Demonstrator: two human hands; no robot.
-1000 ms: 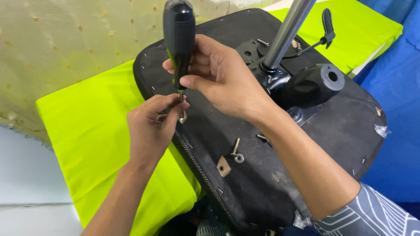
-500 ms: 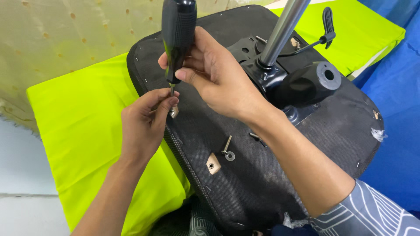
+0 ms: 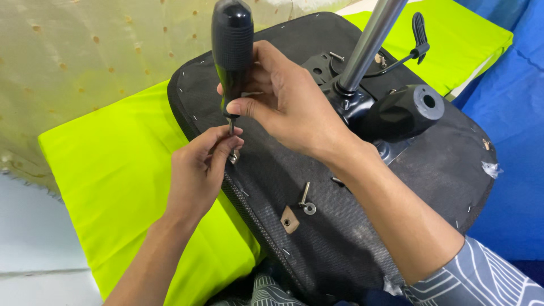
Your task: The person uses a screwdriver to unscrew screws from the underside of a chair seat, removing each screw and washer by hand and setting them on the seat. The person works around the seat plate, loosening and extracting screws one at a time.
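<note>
An upturned black chair seat point(image 3: 340, 249) lies in front of me, its fabric underside facing up. My right hand point(image 3: 289, 105) grips a black-handled screwdriver point(image 3: 232, 45) held upright, tip down at the seat's left edge. My left hand point(image 3: 198, 170) pinches the screwdriver's shaft and a small metal part point(image 3: 233, 156) right at the tip. A loose bolt with a washer point(image 3: 306, 199) lies on the seat nearer to me, beside a small tan bracket point(image 3: 289, 219).
A silver gas-lift column point(image 3: 368, 42) rises from the black seat mechanism point(image 3: 399, 113), with a black lever point(image 3: 418, 34) behind it. Bright yellow-green cushions point(image 3: 113, 170) lie under the seat. Blue fabric point(image 3: 515, 141) is on the right, pale dotted cloth point(image 3: 85, 51) on the left.
The view has shifted a little; the seat and both hands sit slightly lower and left in frame. Both hands keep their hold on the screwdriver at the same spot.
</note>
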